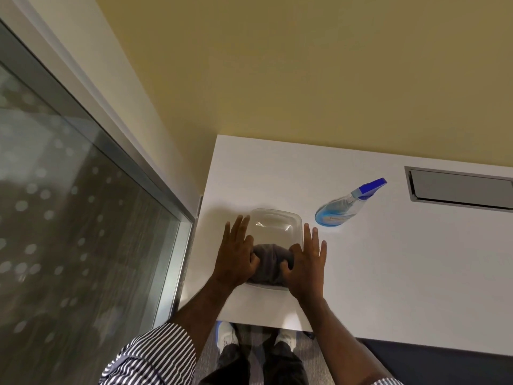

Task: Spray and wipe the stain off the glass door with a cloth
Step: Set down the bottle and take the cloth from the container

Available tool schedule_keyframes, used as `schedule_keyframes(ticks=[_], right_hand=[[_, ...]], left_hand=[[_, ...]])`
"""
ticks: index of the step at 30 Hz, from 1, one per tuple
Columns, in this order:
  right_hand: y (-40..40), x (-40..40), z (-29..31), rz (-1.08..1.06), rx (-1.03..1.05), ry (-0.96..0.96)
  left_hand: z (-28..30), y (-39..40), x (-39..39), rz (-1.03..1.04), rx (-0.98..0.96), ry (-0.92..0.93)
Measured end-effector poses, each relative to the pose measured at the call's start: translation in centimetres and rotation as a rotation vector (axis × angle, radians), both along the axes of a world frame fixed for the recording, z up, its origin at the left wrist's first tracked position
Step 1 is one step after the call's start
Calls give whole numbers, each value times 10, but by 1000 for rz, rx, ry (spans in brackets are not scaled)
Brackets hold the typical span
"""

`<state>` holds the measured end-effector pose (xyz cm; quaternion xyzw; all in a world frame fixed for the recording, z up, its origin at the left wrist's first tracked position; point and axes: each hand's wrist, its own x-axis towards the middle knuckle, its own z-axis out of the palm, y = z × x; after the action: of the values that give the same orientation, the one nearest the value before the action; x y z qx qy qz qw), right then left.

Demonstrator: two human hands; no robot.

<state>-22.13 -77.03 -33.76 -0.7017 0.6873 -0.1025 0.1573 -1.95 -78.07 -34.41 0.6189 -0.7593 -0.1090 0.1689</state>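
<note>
On the white table (361, 273), near its left edge, the dark cloth (270, 263) sits bunched in the near end of a clear plastic tub (274, 220). Your left hand (236, 257) and right hand (305, 262) flank the tub, fingers spread forward, thumbs hooked inward onto the cloth; whether they truly pinch it, you cannot tell. Spray bottle (344, 207) stands untouched to the right, well apart. Glass door (69, 204) fills the left of view; no stain can be picked out. Judgement: nothing sprayed or wiped yet; whole task remains.
</note>
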Motion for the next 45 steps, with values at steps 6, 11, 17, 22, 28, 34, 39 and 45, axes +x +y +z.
schedule_keyframes(ticks=[6, 11, 17, 22, 28, 34, 39, 45], right_hand=[[3, -3, -1, -2, -68, -84], [5, -3, 0, -40, -128, -173], [8, -4, 3, -54, -175, -245], [11, -4, 6, -47, -170, -269], [15, -8, 12, 10, -150, -241], [15, -14, 27, 104, -128, -145], [12, -9, 46, 72, -194, -276], [-5, -2, 89, 134, -530, -465]], left_hand=[[1, 0, 3, -20, -7, 37], [3, 2, 6, -6, -4, 85], [5, 4, 10, -18, 4, 7], [6, 8, 13, -33, 14, -47], [11, 13, 16, -48, -64, 38], [18, 16, 21, -69, -98, 116], [33, 14, 22, -20, -137, 238], [70, 10, 22, 21, -375, 316]])
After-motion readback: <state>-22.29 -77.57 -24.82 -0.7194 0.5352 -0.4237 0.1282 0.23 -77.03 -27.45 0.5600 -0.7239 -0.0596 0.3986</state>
